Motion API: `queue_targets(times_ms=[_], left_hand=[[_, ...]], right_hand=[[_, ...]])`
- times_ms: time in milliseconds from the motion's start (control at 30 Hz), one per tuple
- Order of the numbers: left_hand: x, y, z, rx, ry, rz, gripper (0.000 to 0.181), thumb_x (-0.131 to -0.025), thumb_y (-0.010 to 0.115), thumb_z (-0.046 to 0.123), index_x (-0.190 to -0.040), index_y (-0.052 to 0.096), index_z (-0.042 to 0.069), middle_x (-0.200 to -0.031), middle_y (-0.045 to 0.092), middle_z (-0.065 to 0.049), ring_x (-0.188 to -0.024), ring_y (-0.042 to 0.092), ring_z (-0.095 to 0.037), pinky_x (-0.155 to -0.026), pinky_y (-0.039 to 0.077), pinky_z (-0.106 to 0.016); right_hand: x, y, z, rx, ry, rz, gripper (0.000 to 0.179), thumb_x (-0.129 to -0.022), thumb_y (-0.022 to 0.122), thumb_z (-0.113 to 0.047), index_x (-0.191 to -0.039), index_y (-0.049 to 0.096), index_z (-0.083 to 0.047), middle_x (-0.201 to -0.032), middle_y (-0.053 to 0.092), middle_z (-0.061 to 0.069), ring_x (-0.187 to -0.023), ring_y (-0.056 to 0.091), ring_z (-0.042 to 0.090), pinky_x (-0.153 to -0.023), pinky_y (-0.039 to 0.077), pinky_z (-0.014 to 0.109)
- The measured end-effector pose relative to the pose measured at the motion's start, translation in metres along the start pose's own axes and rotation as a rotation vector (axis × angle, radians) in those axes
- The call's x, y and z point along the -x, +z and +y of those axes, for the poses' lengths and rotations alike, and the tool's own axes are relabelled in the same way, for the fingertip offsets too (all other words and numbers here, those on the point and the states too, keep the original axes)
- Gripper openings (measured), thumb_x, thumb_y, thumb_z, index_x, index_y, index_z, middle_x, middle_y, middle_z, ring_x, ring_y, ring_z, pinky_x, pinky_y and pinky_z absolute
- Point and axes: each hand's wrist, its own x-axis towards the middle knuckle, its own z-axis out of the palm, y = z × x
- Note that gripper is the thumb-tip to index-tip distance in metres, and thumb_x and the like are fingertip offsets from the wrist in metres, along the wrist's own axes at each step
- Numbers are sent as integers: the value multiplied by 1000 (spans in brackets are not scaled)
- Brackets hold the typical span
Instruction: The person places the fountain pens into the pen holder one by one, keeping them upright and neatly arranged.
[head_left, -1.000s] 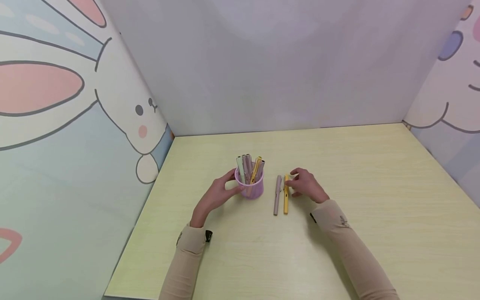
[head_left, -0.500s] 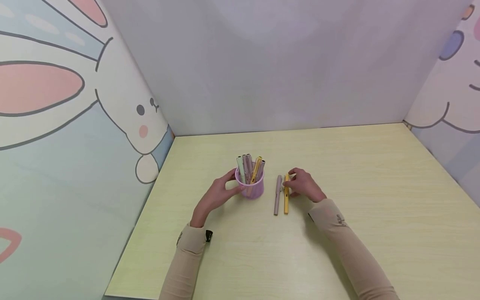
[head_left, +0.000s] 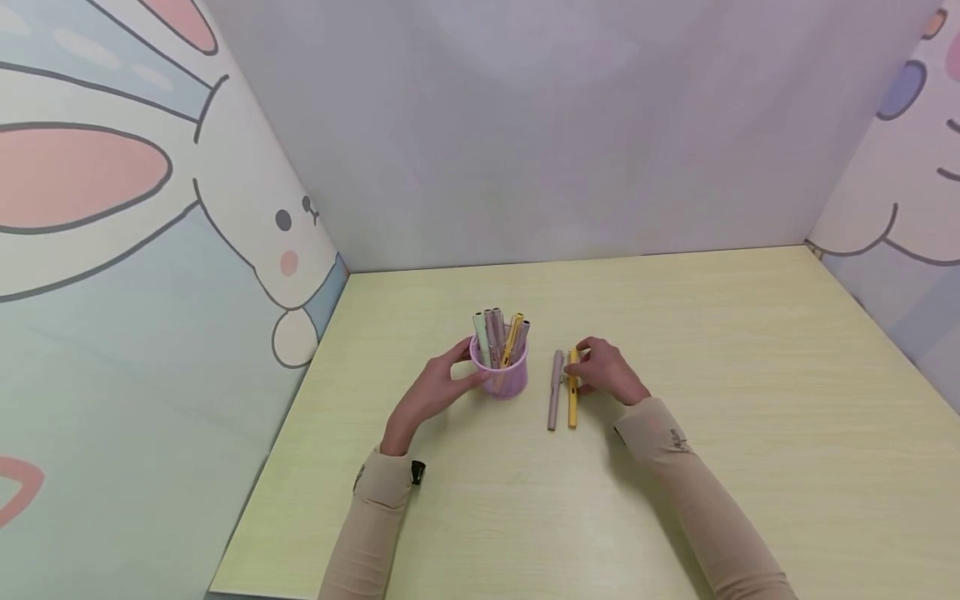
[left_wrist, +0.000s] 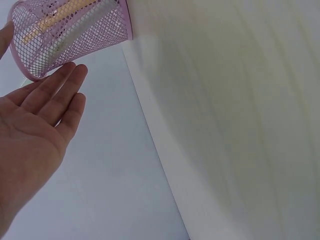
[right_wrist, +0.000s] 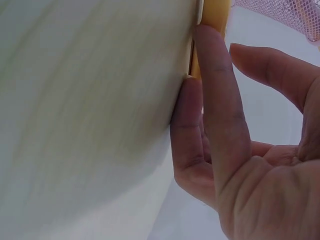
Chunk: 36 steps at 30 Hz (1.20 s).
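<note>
A pink mesh pen cup (head_left: 507,382) stands upright with several pens (head_left: 496,333) in it, pale green, mauve and yellow. My left hand (head_left: 435,387) holds the cup from the left, thumb at its near side and fingers at its far side. In the left wrist view, the fingers (left_wrist: 62,90) lie nearly straight against the mesh. To the cup's right, a mauve pen (head_left: 555,392) and a yellow pen (head_left: 573,408) lie side by side. My right hand (head_left: 609,372) touches the yellow pen's upper part, its thumb across it in the head view. In the right wrist view, fingertips rest along the pen's side, thumb apart.
The pale wooden table (head_left: 712,333) reaches back to a white wall (head_left: 525,133). Walls with cartoon drawings (head_left: 247,192) stand at left and right. A small black object (head_left: 417,472) shows at the left cuff.
My right hand has shifted slightly left, its thumb further across the yellow pen. The left hand, the cup and the mauve pen stay where they were.
</note>
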Motion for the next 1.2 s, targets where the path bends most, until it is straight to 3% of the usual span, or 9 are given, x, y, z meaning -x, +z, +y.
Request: queue_targets(times_ms=[767, 1000, 1200], left_hand=[[2, -3, -5, 11, 25, -2, 74, -99, 71, 36, -161, 38, 13, -147, 58, -11, -140, 49, -30, -115, 34, -56], [2, -2, -4, 9, 34, -2, 73, -99, 71, 34, -161, 39, 12, -148, 57, -12, -140, 48, -29, -115, 34, -55], [2, -2, -3, 6, 32, -4, 72, -100, 71, 34, -161, 39, 13, -148, 57, -11, -141, 48, -29, -115, 33, -56]], right_hand=[[4, 7, -11, 162, -27, -2, 60, -87, 74, -6, -136, 46, 15, -90, 65, 17, -67, 67, 18, -64, 56, 29], [4, 7, -9, 156, -28, 6, 49, -87, 71, -2, -127, 48, 12, -92, 62, 18, -67, 67, 20, -64, 56, 29], [5, 4, -6, 133, -18, 12, 51, -88, 69, -3, -131, 44, 9, -95, 63, 20, -68, 67, 20, -65, 56, 31]])
